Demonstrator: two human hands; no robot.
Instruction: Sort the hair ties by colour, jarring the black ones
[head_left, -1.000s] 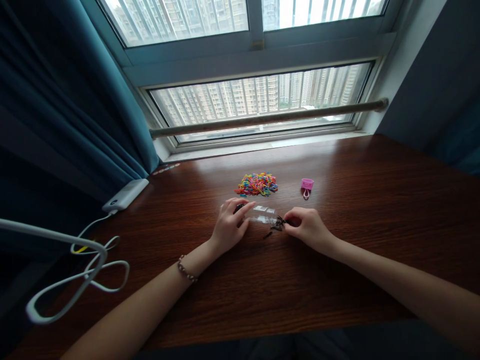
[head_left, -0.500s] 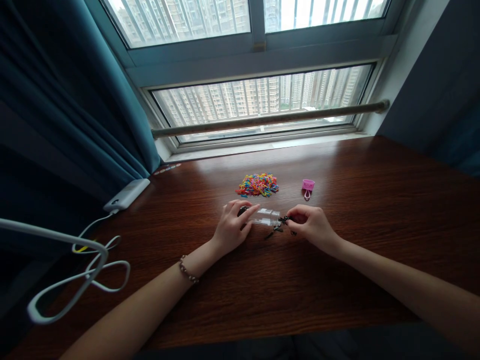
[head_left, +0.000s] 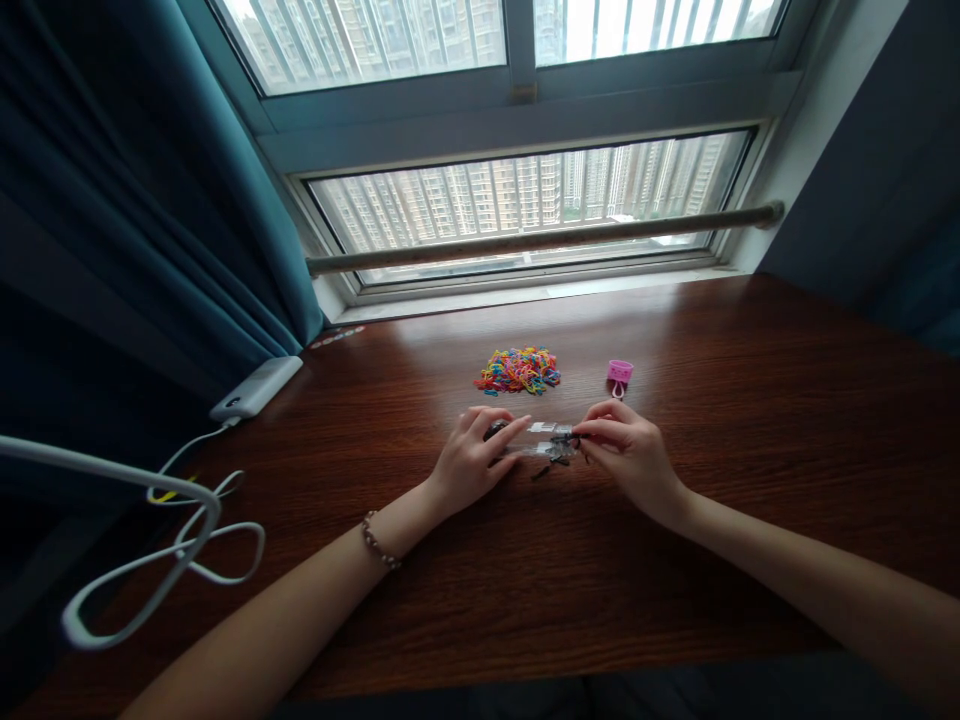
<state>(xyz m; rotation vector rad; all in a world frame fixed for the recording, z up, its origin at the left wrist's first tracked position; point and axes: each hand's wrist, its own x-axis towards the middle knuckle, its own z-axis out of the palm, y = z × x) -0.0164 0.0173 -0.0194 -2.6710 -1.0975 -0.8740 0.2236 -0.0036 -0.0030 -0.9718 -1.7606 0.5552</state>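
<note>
A clear plastic bottle (head_left: 538, 428) lies on its side on the table, with my left hand (head_left: 478, 452) closed around its base end. A dark round thing (head_left: 495, 430) shows between the fingers of that hand. My right hand (head_left: 628, 450) is at the bottle's mouth, its thumb and fingers pinching small dark pieces (head_left: 576, 437). Some dark pieces show inside the bottle near the mouth. Others (head_left: 541, 471) lie on the table just below it; their exact kind is too small to tell. Beyond my right hand sits a pink cap (head_left: 619, 371) with a loop.
A pile of small multicoloured pieces (head_left: 519, 371) lies behind the bottle on the brown wooden table (head_left: 450, 600). At the left are a white power bank (head_left: 257, 388) and a looped white cable (head_left: 142, 610). A window with a rail (head_left: 540, 240) stands behind, beside a blue curtain (head_left: 247, 200).
The bottle has shifted right towards my right hand. Dark pieces that were at its mouth are now partly inside it. My left hand has moved slightly right with the bottle.
</note>
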